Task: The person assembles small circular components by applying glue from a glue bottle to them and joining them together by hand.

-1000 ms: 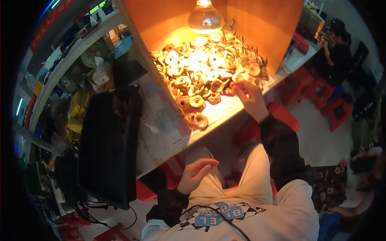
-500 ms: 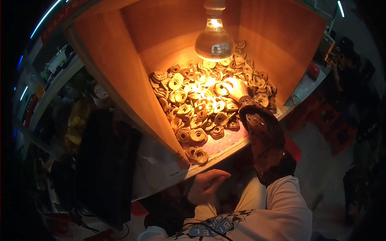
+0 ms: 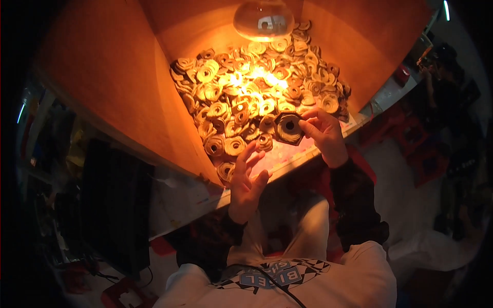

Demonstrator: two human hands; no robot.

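Observation:
My right hand point(image 3: 328, 137) pinches a dark-edged, roughly six-sided ring piece point(image 3: 288, 136) between thumb and fingers. The piece has a layered, flower-like tan face and a round hole in its middle; its exact kind I cannot tell. It is held above the front edge of a heap of similar tan and brown ring pieces point(image 3: 215, 110). My left hand point(image 3: 246, 187) is raised by the near edge, fingers spread, holding nothing. Its fingertips are near the front pieces of the heap.
A wooden box point(image 3: 123, 87) with tall side walls surrounds the heap. Above it hangs a large glowing bulb point(image 3: 263, 20). On the left stands a dark boxy object point(image 3: 115, 205); red stools point(image 3: 426, 154) and another person point(image 3: 444, 77) are to the right.
My right hand has drawn back from the heap toward me with a ring piece in it. My left hand has risen from near my lap, and its fingers have spread. The view has shifted.

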